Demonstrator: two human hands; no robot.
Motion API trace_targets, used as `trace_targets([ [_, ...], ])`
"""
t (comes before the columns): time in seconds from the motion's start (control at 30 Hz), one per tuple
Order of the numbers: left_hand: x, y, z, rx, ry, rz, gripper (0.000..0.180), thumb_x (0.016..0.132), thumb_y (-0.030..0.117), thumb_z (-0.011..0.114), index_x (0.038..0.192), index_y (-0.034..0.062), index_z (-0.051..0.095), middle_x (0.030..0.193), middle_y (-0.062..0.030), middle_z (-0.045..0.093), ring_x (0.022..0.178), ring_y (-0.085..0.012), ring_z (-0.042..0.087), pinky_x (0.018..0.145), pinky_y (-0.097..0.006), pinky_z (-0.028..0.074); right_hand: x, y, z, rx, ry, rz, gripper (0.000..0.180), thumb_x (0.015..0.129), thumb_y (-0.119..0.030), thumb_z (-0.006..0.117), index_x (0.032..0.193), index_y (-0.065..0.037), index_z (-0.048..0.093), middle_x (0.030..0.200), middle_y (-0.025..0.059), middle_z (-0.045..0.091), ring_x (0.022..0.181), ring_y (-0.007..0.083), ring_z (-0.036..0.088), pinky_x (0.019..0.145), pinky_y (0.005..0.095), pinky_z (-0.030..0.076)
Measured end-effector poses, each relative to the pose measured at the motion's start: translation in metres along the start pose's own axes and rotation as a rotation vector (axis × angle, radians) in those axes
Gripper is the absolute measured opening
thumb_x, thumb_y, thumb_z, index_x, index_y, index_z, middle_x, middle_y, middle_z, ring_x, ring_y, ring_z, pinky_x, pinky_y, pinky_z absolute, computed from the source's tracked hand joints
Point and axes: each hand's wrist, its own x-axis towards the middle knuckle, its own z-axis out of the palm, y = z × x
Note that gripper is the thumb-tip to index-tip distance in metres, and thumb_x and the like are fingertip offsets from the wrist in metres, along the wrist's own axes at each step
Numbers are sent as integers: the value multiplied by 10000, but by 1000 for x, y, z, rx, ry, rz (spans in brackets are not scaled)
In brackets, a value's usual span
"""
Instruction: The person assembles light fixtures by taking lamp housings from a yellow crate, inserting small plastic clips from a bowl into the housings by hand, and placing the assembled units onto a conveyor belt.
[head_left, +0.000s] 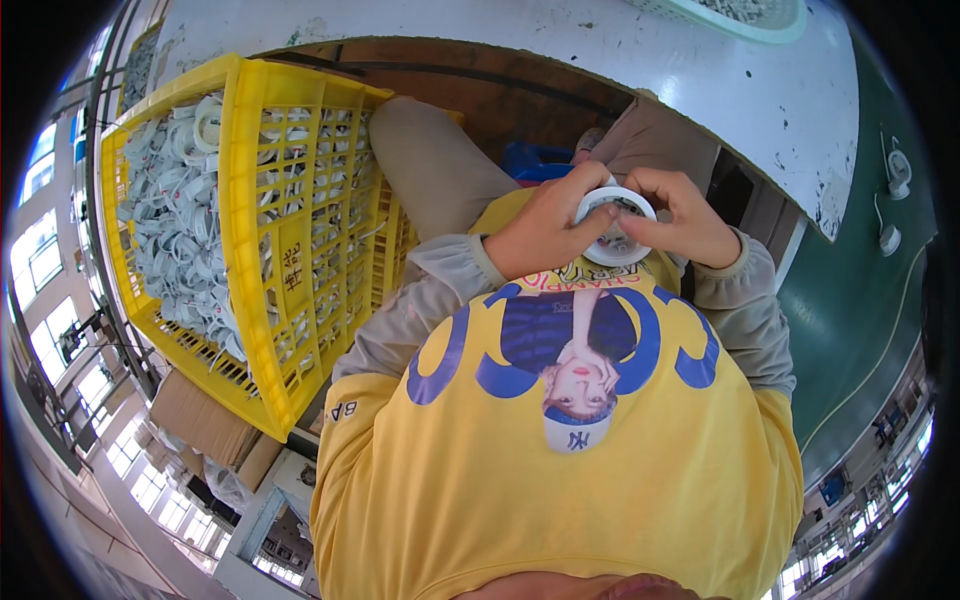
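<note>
Close in front of my yellow shirt, my hands hold a round white ring-shaped housing (617, 252) with small greyish parts inside its opening. My left hand (545, 225) grips its left side, the thumb reaching in over the rim. On the other side my right hand (685, 218) has its fingers curled at the rim, with the thumb at the opening. What the small inner parts are, I cannot tell. To my left stands a yellow plastic crate (236, 190), filled with many similar white ring parts (180, 215).
A white worktable (740, 110) spans the far side, with a pale green basket (755, 22) of small parts on it. At right, on a green surface (835, 310), lie white round pieces (890, 238) with cords. Cardboard (205, 420) sits below the crate.
</note>
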Motion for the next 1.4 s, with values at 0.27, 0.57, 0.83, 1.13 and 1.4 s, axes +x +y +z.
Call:
trace_targets([
  [0.27, 0, -3, -5, -66, -19, -45, 154, 821, 106, 529, 928, 8, 474, 797, -55, 491, 748, -81, 460, 651, -250, 402, 5, -4, 9, -296, 160, -94, 151, 716, -112, 576, 766, 31, 570, 568, 81, 499, 498, 103, 439, 464, 262, 353],
  [0.57, 1, 0, -11, 52, -73, 38, 200, 905, 209, 456, 917, 10, 466, 744, -73, 459, 670, -100, 405, 594, -259, 375, 5, -6, 8, -313, 122, -40, 141, 710, -110, 567, 726, 31, 567, 543, 95, 484, 475, 119, 436, 454, 271, 349],
  [0.83, 1, 3, -8, 91, -24, 53, 240, 913, 234, 441, 835, 12, 489, 669, -102, 462, 608, -187, 430, 563, -298, 376, 6, -11, 9, -390, 101, -42, 160, 691, -130, 588, 693, 25, 550, 524, 132, 460, 436, 186, 425, 435, 300, 337],
  [1.13, 1, -1, -7, 23, -31, 26, 239, 888, 218, 472, 799, 0, 511, 659, -117, 480, 590, -207, 443, 565, -312, 379, 4, -11, 11, -428, 91, -46, 176, 670, -133, 608, 661, 21, 524, 511, 142, 460, 415, 224, 438, 421, 318, 333],
  [1.4, 1, -3, -6, -12, -46, 42, 237, 883, 212, 476, 791, -3, 513, 656, -105, 455, 587, -184, 424, 557, -308, 370, 3, -15, 13, -416, 92, -34, 177, 662, -123, 620, 663, 26, 524, 511, 137, 466, 417, 224, 445, 424, 315, 342],
])
